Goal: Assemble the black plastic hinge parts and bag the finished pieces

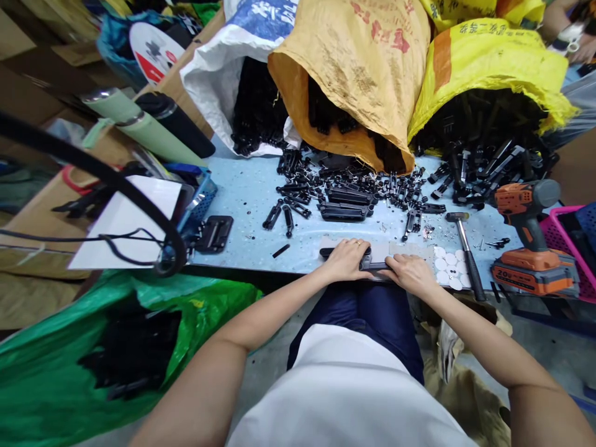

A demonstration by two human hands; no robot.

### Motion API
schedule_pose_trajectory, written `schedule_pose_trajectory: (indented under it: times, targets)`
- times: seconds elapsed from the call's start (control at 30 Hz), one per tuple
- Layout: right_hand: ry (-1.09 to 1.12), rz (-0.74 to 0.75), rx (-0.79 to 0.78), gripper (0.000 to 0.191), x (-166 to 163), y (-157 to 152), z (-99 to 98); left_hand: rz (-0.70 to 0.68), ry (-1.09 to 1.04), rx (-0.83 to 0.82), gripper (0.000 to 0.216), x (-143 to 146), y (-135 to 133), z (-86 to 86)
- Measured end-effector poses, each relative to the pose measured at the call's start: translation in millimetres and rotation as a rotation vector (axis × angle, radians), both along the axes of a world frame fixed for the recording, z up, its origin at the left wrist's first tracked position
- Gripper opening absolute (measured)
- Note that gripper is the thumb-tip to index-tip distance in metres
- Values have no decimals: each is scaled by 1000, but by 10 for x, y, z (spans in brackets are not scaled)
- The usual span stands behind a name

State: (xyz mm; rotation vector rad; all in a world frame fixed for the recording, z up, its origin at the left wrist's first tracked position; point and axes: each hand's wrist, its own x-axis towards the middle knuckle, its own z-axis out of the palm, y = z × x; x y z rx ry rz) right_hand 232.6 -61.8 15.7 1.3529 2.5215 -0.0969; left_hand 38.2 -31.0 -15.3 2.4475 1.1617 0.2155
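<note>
At the bench's front edge, my left hand (347, 259) is closed over a long black plastic part (372, 266) with a rounded end sticking out to the left. My right hand (410, 273) has its fingers closed on the right end of the same part. The hands partly cover it, so its exact kind is hidden. Beneath lies a pale grey plate (379, 249). Several round white discs (451, 267) lie just right of my right hand, beside a hammer (467, 254). Beyond my hands, similar long black parts (347, 203) are stacked.
Sacks of black parts line the back: a white sack (209, 81), an orange sack (354, 74) and a yellow sack (493, 62). A cordless drill (533, 242) stands right, near a pink basket (559, 217). Left are a blue basket (202, 198) and green bag (200, 310). Another person's hand (582, 46) shows top right.
</note>
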Motion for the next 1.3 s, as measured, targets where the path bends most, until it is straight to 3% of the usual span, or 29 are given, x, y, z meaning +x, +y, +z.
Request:
schedule_pose_trajectory:
  times: [0.23,0.47,0.57,0.67,0.8,0.93,1.03,1.13,1.3]
  targets:
    - [37,62,206,36,-83,-19,127,99,-137,76,51,-84,-34,-86]
    - [40,124,210,33,-108,52,229,75,-179,84,39,-97,-41,-71]
    - [49,106,233,34,-76,84,186,114,-121,58,42,-77,-34,-34]
    - [97,109,231,37,56,134,43,63,-28,-24,47,27,21,30]
    - [218,108,248,39,342,141,-194,-38,-2,12,46,386,338,169]
    - [294,87,278,40,546,11,-326,92,93,115,31,816,881,294]
    - [310,57,253,39,609,-11,-304,133,166,132,27,1033,1172,282]
    - [293,-59,233,32,639,209,-154,137,147,130,24,1163,1251,214]
    - [155,-538,275,29,639,1041,129,202,80,124,22,1055,1010,224]
